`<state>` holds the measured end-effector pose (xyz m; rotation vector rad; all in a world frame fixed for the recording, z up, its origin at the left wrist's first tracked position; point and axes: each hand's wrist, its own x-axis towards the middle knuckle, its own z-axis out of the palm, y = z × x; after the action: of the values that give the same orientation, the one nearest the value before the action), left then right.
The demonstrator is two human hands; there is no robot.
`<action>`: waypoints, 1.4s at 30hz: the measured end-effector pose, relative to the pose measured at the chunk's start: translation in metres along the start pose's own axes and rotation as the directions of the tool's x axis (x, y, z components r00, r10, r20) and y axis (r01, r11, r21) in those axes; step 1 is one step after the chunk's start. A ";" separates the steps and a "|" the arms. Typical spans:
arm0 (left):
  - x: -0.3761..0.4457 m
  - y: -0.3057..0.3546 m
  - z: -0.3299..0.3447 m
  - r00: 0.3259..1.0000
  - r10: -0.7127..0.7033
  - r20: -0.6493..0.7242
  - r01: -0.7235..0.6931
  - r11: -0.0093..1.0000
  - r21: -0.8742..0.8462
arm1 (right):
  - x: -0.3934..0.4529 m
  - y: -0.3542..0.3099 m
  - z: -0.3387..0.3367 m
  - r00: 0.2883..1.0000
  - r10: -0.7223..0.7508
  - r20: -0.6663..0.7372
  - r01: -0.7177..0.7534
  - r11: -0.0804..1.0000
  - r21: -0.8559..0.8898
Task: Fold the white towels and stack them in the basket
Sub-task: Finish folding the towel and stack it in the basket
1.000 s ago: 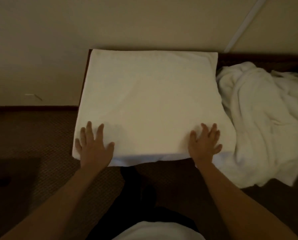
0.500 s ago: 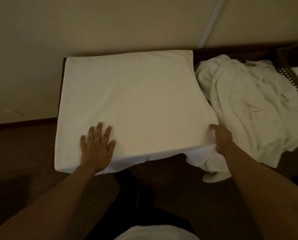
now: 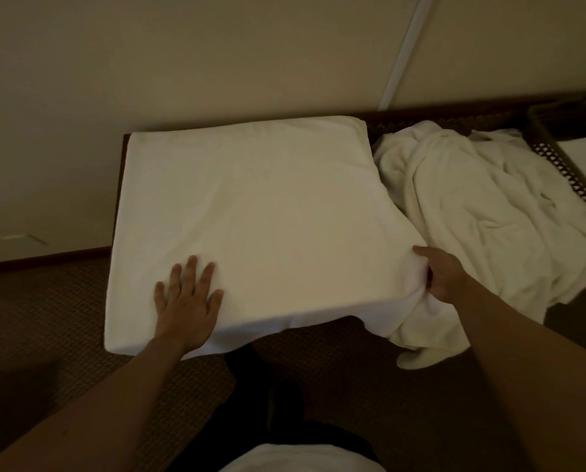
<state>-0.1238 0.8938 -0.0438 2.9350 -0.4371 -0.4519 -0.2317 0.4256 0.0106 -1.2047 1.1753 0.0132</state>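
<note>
A white towel (image 3: 257, 216), folded into a broad square, lies flat on a dark surface against the wall. My left hand (image 3: 186, 301) presses flat on its near left part, fingers spread. My right hand (image 3: 441, 274) grips the towel's near right corner, fingers curled under the bunched cloth. A heap of unfolded white towels (image 3: 482, 212) lies just to the right, touching the folded one. At the far right stands a dark woven basket (image 3: 570, 172) with something white inside; only its left rim shows.
A beige wall (image 3: 216, 56) rises directly behind the surface, with a white strip (image 3: 403, 52) running up it. Brown carpet (image 3: 46, 308) lies to the left and below. My dark trousers and white shirt show at the bottom edge.
My right hand left its flat rest on the towel and took hold of the near right corner. The view swung right, bringing the basket into sight. My left hand stayed pressing.
</note>
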 end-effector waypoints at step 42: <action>0.000 -0.011 -0.001 1.000 0.016 -0.008 -0.016 0.999 0.039 | 0.003 -0.034 -0.002 0.972 -0.227 -0.060 0.148 0.791 -0.594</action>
<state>-0.1205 0.9047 -0.0448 2.9675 -0.4729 -0.4338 -0.2126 0.4076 0.0323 -1.8970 1.1950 0.1628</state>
